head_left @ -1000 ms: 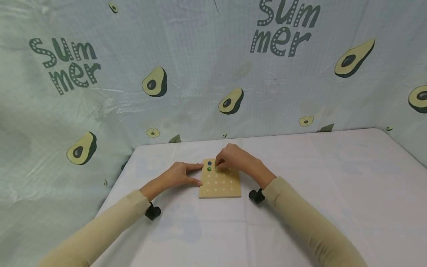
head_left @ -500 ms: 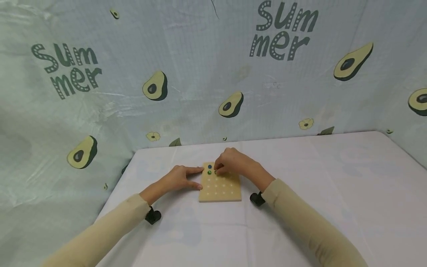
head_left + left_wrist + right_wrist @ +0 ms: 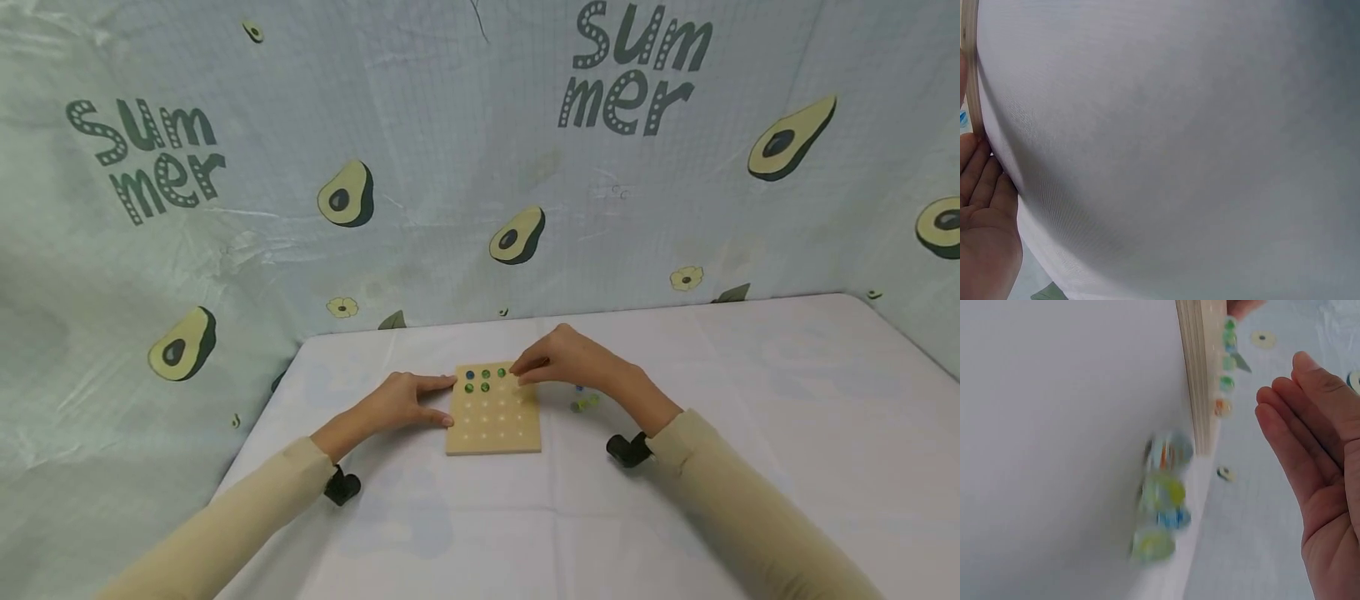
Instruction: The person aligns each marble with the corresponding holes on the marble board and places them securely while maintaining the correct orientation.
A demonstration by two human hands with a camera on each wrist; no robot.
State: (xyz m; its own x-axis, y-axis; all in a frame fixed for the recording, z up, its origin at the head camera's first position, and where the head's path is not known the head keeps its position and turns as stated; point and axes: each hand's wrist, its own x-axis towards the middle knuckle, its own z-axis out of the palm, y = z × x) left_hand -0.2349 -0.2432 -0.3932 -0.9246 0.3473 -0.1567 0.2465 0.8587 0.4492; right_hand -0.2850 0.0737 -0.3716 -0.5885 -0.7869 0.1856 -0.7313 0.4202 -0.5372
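Note:
A square wooden board [image 3: 502, 417] with rows of shallow hollows lies on the table. Glass marbles sit in its far rows, among them a blue one [image 3: 469, 375] and a green one [image 3: 485, 387]. My left hand [image 3: 397, 402] touches the board's left edge with outstretched index finger and thumb; in the left wrist view its other fingers rest by that edge. Over the board's far right corner hovers my right hand [image 3: 573, 360], with no marble visible between thumb and fingers. An orange-streaked marble [image 3: 1223, 407] sits at the board's end in the right wrist view.
Several loose marbles [image 3: 583, 404] lie on the white-covered table [image 3: 495, 525] right of the board, under the right forearm; a yellow-green one [image 3: 1163, 490] is among them. A patterned curtain [image 3: 435, 167] hangs behind the table. Each wrist wears a small black camera.
My right hand has lifted off the second row and moved right, baring more green marbles on the board and the loose ones beside it. The left hand stays put.

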